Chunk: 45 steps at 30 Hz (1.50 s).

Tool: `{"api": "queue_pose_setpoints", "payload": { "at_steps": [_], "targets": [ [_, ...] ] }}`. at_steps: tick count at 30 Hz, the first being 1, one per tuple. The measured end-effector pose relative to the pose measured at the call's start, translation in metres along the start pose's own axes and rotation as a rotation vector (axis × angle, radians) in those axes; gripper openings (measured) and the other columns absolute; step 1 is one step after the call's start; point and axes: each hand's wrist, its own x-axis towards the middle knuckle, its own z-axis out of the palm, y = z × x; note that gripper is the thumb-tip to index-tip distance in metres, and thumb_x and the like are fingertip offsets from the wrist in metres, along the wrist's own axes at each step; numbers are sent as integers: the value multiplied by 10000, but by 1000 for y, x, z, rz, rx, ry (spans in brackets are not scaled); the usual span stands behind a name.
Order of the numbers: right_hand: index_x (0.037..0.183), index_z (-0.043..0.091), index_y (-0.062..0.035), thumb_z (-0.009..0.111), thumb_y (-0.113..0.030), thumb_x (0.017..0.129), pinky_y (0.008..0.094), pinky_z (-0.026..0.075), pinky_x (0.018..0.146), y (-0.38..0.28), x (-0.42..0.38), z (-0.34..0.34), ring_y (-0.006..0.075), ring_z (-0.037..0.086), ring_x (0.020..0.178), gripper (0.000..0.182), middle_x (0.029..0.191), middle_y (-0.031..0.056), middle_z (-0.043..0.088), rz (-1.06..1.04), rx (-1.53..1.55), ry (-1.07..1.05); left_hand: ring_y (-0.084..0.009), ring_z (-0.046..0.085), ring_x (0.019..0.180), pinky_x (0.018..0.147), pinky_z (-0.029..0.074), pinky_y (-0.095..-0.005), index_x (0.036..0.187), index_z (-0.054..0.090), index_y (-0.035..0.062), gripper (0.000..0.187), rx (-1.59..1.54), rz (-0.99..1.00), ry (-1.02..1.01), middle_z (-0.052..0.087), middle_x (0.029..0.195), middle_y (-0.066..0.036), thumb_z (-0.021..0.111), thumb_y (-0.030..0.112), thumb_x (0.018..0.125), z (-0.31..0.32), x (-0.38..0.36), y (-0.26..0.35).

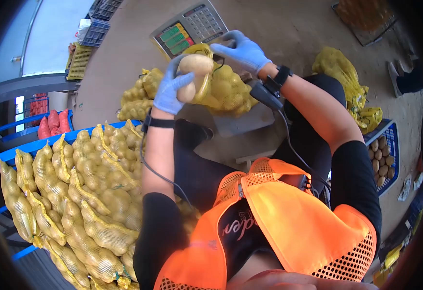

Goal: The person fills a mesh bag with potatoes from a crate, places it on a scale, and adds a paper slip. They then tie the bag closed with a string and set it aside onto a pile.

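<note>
My left hand (169, 91), in a blue glove, is closed around two potatoes, a larger potato (195, 65) above a smaller potato (186, 93). Just beyond them is a yellow mesh bag (227, 89) full of potatoes, standing on the scale's platform (243, 123). My right hand (244, 50), gloved too, hovers by the bag's top, with its thumb and fingers apart and nothing visible in them. Behind the bag, the scale's display and keypad (192, 29) face up.
Filled mesh bags (88, 169) are piled on a blue-framed cart (8, 162) at my left. More filled bags (139, 94) stand beside the scale. On the right are a yellow mesh bag (339, 72) and a blue crate (394, 145) of potatoes. Another person's shoes (394, 77) show at far right.
</note>
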Motion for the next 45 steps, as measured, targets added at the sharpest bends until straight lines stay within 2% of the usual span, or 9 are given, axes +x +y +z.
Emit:
{"api": "queue_pose_setpoints", "payload": {
  "at_steps": [5,9,13,17,25,32,35,40,45],
  "targets": [
    [1263,446,-7,651,-531,761,309,497,771,-9,-3,-11,207,639,885,754,1062,160,619,1,219,218,-265,513,1115,965,436,-398,1268,425,86,618,-106,244,112,500,1203,-118,707,165,724,20,-43,32],
    [1326,397,-154,492,-490,903,395,417,910,-32,-62,-18,181,499,1103,548,1247,97,494,-86,484,-71,-228,554,1051,925,470,-351,1204,463,80,567,-94,442,73,533,1164,-95,691,-5,692,88,-72,63],
    [1368,355,-130,317,-766,794,455,391,964,-53,-119,-36,261,473,1190,857,1295,101,488,299,1343,-725,-205,554,936,824,455,-317,1088,515,85,537,398,777,70,539,1056,-83,759,9,615,143,-68,39],
    [1378,319,-114,315,-856,693,481,277,1055,-47,-171,-72,298,390,1261,1010,1370,136,391,141,1477,-521,-289,524,980,857,408,-405,1083,534,108,548,866,1034,192,539,1052,-104,779,92,593,199,-74,33],
    [1272,430,-29,403,-690,807,510,324,1026,19,-266,-140,353,417,1227,809,1345,194,397,51,1811,-100,-341,518,1021,890,424,-419,1131,529,71,638,747,974,-340,528,1102,-145,802,297,601,289,-68,-15],
    [1173,509,-125,458,-698,770,559,445,846,115,-359,-222,367,458,1127,702,1221,151,495,-123,1668,101,-203,454,1159,976,357,-347,1255,454,8,573,317,409,-393,450,1267,-87,708,223,789,266,-50,-60],
    [1227,433,-149,445,-698,787,501,344,1001,140,-414,-238,335,465,1113,703,1255,160,445,-60,1535,726,-187,496,1103,949,396,-302,1243,465,0,434,368,239,-266,506,1192,-91,622,107,853,214,-47,-82],
    [1353,286,-97,446,-715,784,496,414,938,243,-471,-266,357,445,1157,855,1362,185,321,603,1416,1555,-182,528,1089,905,442,-291,1236,484,37,375,483,55,-50,527,1190,-82,583,170,900,143,-57,-106],
    [1283,424,-56,643,-448,811,374,506,748,301,-468,-236,301,578,948,651,1210,189,498,897,781,1205,-163,539,1042,859,458,-279,1184,532,45,318,553,-25,72,556,1137,-55,589,173,899,132,-64,-114]
  ]
}}
